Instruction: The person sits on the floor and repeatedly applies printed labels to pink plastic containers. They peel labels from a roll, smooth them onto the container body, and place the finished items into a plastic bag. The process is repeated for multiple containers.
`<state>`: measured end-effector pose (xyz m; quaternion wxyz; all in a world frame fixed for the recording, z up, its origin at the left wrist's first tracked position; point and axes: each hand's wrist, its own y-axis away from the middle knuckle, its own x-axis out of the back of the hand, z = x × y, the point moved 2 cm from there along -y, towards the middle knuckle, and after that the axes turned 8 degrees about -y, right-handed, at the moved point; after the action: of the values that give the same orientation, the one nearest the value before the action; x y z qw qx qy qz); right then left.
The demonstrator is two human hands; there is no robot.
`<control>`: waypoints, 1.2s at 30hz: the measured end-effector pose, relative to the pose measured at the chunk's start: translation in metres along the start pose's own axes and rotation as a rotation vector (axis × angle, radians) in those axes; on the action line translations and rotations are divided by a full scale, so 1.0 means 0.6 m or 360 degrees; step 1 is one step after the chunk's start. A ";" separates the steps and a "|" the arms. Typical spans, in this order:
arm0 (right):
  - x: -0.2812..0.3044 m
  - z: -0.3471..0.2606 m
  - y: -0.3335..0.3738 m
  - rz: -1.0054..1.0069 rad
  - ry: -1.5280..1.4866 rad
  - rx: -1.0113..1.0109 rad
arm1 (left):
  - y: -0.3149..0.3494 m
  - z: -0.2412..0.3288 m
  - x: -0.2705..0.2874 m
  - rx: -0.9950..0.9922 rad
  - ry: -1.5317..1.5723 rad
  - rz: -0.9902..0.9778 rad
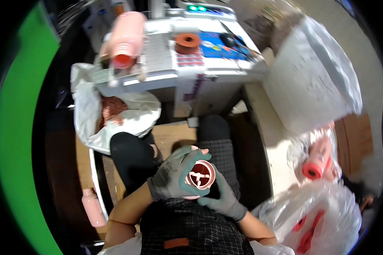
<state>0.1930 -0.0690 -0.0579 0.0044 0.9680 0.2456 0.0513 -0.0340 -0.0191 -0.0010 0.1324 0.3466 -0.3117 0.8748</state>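
Observation:
A round pink plastic container (pixel 200 174) is held above my lap, its mouth facing up. Pale pink bars meet in a cross within its dark red inside. My left hand (pixel 173 173), in a grey glove with green on the fingers, wraps round its left and far side. Against its right and lower side rests my right hand (pixel 224 199), gloved alike, with the fingers curved along the wall. The container's lower part is mostly hidden by both hands.
Ahead, a white machine table (pixel 157 53) carries a pink bottle (pixel 127 36) and a reddish-brown ring (pixel 187 43). A white sack (pixel 83 106) with brown bits lies left. Another pink bottle (pixel 93 207) lies lower left. Right are a tall white bag (pixel 310 80) and a clear bag (pixel 334 212) with red parts.

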 end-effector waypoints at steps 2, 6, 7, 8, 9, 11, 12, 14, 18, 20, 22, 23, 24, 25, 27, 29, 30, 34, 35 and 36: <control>0.069 -0.031 0.043 0.0553 0.0461 0.0199 | -0.032 0.019 -0.041 0.0004 0.0079 -0.0236; 0.091 -0.138 0.044 0.0408 0.0845 0.0628 | -0.078 0.082 -0.069 -0.0252 -0.0318 -0.0315; 0.074 -0.132 0.035 0.0225 0.0836 0.0344 | -0.087 0.094 -0.069 -0.0199 -0.0279 -0.0471; 0.071 -0.135 0.011 -0.0056 0.0973 0.0126 | -0.093 0.094 -0.072 -0.0116 -0.0306 -0.0633; 0.068 -0.125 -0.007 -0.0145 0.1050 -0.0069 | -0.081 0.077 -0.084 -0.0101 -0.0322 -0.0617; 0.074 -0.103 -0.002 -0.0241 0.0987 0.0123 | -0.086 0.076 -0.084 0.0066 -0.0359 -0.0836; 0.072 -0.093 0.002 -0.0223 0.0899 0.0373 | -0.088 0.083 -0.083 -0.0088 -0.0320 -0.0790; 0.091 -0.081 0.011 -0.0288 0.0878 0.0464 | -0.089 0.086 -0.090 -0.0295 -0.0293 -0.0666; 0.099 -0.080 0.027 -0.0406 0.1070 0.0073 | -0.082 0.105 -0.119 -0.0249 -0.0356 -0.0764; 0.102 -0.082 0.014 -0.0507 0.1169 0.0117 | -0.079 0.100 -0.125 0.0047 -0.0266 -0.1038; 0.085 -0.079 0.011 -0.0380 0.1065 0.0312 | -0.046 0.086 -0.125 -0.0017 -0.0283 -0.0824; 0.072 -0.077 0.014 -0.0299 0.0962 0.0378 | -0.023 0.079 -0.118 -0.0074 -0.0271 -0.0634; 0.063 -0.081 0.024 -0.0219 0.0862 0.0411 | -0.011 0.080 -0.090 0.0075 -0.0304 -0.0496; 0.057 -0.082 0.022 -0.0130 0.0717 0.0413 | -0.006 0.079 -0.054 0.0208 -0.0338 -0.0361; 0.074 -0.068 0.031 0.0600 0.0083 0.0464 | 0.013 0.062 0.019 0.0432 -0.0226 -0.0090; 0.071 -0.062 0.016 0.0995 -0.0652 0.0548 | 0.057 0.044 0.040 0.0537 0.0063 0.0018; 0.059 -0.078 -0.018 0.1026 -0.1051 0.0656 | 0.068 0.049 0.040 0.0484 0.0055 -0.0009; -0.027 -0.121 -0.202 0.0240 0.0348 0.1131 | 0.080 0.097 0.049 0.0219 -0.0141 -0.0075; -0.061 -0.148 -0.279 -0.0036 0.0238 0.1009 | 0.076 0.102 0.050 0.0204 -0.0160 -0.0093; -0.082 -0.157 -0.326 -0.0051 0.0238 0.0934 | 0.066 0.107 0.050 0.0170 -0.0164 -0.0114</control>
<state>0.0472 0.0780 0.0243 -0.2927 0.9175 0.2647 0.0493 -0.0401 -0.0900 0.0378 0.1286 0.4087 -0.2583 0.8658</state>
